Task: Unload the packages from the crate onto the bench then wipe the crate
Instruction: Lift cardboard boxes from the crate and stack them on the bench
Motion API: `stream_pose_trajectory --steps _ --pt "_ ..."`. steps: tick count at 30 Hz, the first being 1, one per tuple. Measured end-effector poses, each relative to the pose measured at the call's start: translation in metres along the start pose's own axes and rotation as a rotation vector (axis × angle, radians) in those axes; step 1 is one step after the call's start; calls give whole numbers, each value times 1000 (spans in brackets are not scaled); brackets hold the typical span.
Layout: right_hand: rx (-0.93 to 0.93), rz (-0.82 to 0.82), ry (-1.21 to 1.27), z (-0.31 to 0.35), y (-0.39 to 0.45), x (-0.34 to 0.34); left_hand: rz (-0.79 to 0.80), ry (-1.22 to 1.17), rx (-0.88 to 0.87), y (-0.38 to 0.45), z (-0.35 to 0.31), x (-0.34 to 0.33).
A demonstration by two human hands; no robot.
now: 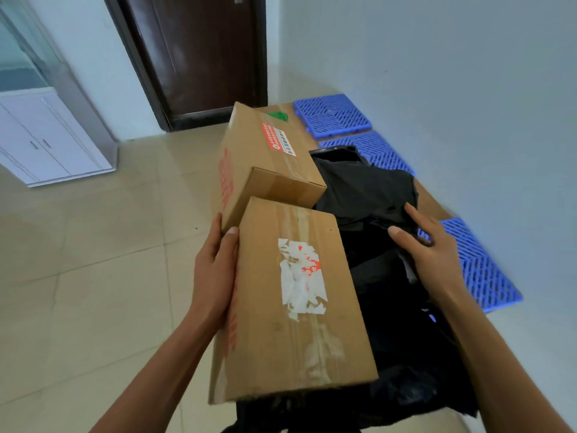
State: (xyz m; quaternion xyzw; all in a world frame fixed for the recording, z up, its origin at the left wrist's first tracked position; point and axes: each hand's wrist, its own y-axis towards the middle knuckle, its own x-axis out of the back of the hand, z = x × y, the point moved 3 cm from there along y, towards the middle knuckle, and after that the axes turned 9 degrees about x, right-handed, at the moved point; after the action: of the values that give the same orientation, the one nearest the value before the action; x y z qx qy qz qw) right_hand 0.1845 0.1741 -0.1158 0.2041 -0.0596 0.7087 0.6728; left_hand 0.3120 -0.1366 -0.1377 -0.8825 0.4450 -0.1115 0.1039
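1. Grip: your left hand [215, 270] clasps the left long edge of the near brown cardboard box with the torn white-and-red label [293, 301], thumb on the top face, fingers wrapped under the side. Your right hand [427, 245] grips nothing; its fingers are spread and rest on the black plastic wrapping [374, 195].
2. Far left, background: white two-door metal cabinet [46, 142] on the beige tiled floor [93, 245]. Not part of the job.
3. Centre left, background: dark brown wooden door [199, 54], closed.
4. Centre: the near box sits tilted, its right side over the black wrapping. Just beyond it and touching it stands a taller brown cardboard box with a red-and-white sticker [268, 164].
5. Centre right: the black wrapping heaps over whatever lies below it. No crate wall can be made out, and no bench either.
6. Right: blue slotted plastic floor tiles [480, 270] along the grey wall [437, 73], partly covered by flat brown cardboard.
7. Step in hand, by judgement: unloading, early; two boxes and the black bundle are not yet set down, wiping not begun.
8. Next move calls for: bring your right hand onto the box's right edge, lift it level clear of the taller box, and carry it to the bench.
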Motion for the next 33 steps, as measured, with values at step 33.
stream_pose_trajectory --steps 33 --pt "-96 121 28 -51 253 -41 -108 31 -25 193 -79 -111"
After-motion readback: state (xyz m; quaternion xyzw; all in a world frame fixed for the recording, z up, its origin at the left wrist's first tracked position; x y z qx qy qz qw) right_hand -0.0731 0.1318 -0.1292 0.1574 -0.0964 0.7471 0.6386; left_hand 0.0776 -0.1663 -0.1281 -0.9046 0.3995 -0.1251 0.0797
